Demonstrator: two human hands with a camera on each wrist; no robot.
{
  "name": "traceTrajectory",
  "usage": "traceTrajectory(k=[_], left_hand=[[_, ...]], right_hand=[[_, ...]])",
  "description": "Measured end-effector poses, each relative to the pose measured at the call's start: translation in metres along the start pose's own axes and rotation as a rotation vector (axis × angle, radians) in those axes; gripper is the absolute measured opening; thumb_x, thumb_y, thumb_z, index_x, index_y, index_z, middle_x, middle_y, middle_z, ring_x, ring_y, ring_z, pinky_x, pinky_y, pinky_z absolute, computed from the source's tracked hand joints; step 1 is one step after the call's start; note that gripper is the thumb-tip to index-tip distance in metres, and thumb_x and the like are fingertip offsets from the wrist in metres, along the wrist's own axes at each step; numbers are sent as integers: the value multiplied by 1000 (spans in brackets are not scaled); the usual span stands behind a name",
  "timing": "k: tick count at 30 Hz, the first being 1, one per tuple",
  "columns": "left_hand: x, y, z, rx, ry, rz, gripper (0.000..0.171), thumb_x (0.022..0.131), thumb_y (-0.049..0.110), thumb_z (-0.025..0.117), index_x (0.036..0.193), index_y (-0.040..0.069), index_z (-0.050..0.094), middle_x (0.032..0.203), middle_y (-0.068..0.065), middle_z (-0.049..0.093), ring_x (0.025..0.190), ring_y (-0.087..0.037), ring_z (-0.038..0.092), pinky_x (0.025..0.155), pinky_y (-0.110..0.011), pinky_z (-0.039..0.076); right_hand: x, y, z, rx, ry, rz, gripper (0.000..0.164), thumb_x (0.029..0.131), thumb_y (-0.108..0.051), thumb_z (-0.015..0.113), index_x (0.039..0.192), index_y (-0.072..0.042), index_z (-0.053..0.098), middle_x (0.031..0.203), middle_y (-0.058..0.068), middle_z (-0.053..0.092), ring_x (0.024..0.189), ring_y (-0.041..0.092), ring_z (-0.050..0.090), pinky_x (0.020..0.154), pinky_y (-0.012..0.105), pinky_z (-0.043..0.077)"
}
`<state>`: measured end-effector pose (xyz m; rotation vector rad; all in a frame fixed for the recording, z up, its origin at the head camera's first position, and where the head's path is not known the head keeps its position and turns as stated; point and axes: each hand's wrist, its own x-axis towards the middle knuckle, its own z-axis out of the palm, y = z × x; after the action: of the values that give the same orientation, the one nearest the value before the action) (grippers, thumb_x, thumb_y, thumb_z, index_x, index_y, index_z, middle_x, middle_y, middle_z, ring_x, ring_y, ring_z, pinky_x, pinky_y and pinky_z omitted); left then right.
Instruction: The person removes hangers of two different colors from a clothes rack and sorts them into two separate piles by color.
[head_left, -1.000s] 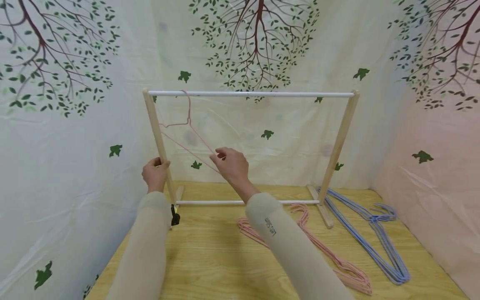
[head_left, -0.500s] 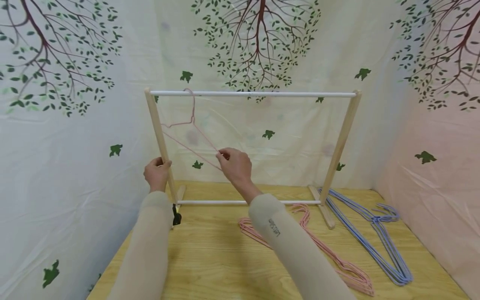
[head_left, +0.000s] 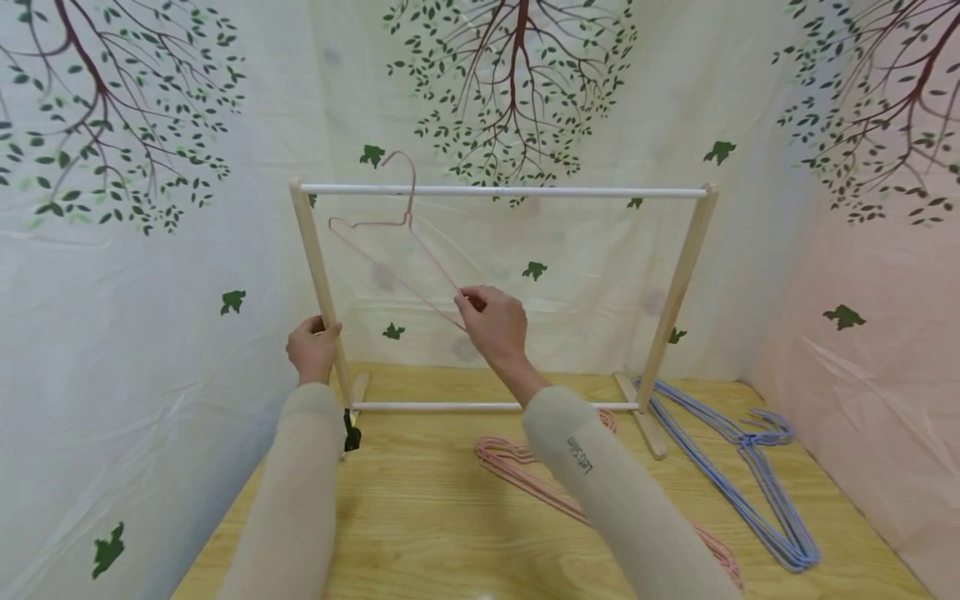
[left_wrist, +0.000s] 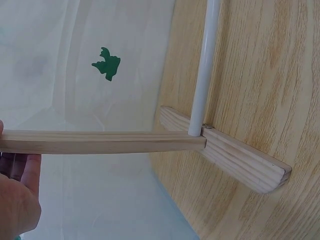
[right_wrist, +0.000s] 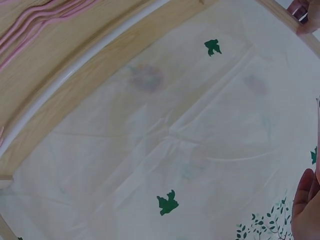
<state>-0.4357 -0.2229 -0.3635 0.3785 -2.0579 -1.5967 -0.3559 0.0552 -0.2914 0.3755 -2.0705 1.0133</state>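
In the head view, my right hand (head_left: 497,329) pinches a thin pink wire hanger (head_left: 408,219) near its lower right corner. The hanger is tilted, and its hook tip stands above the white top bar (head_left: 525,192) of a small garment rack. Whether hook and bar touch, I cannot tell. My left hand (head_left: 311,350) grips the rack's left wooden post (head_left: 316,258) partway up. The left wrist view shows fingers (left_wrist: 31,172) on that post, above its wooden foot (left_wrist: 245,160). Only part of the right hand (right_wrist: 306,202) appears at the right wrist view's edge.
Several pink hangers (head_left: 491,450) lie on the wooden table, partly under my right sleeve. Blue hangers (head_left: 750,437) lie by the rack's right foot. A white lower bar (head_left: 427,407) joins the posts. A small black object (head_left: 352,435) sits at the left foot. Printed cloth (head_left: 465,108) hangs behind.
My right hand has moved right and slightly up with the pink hanger. The hook, earlier over the top bar, now stands higher above it. My left hand stays on the post.
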Motion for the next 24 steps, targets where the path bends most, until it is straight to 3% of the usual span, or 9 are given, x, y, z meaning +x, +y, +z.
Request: traceTrajectory(k=[10,13,18,24], left_hand=[[-2,0,-1,8,-22,-5,38,97,17,64,130,-1,63,125,-21,65,110,-34,60,96,-44,48],[-1,-2,1,8,-28,-5,38,97,17,64,130,-1,63,125,-21,64,110,-34,60,97,-43,47],[2,-3,4,12,-33,-6,37,97,16,64,130,-1,63,125,-21,64,110,-34,60,96,-43,48],[8,0,6,31,-25,6,37,96,15,65,130,-1,63,125,-20,65,111,-34,59,97,-42,46]], right_hand=[[-3,26,-51,26,64,-131,14,89,-15,75,98,-4,79,82,8,74,70,19,70,67,36,56],[-7,40,-69,41,94,-151,12,87,-10,76,96,-2,78,81,9,74,69,21,70,65,31,57],[-16,60,-100,61,136,-127,10,87,-7,76,95,-1,78,82,9,74,68,18,68,62,13,49],[-23,80,-129,62,171,-64,13,88,-9,76,98,0,78,86,12,75,68,-2,61,62,10,46]])
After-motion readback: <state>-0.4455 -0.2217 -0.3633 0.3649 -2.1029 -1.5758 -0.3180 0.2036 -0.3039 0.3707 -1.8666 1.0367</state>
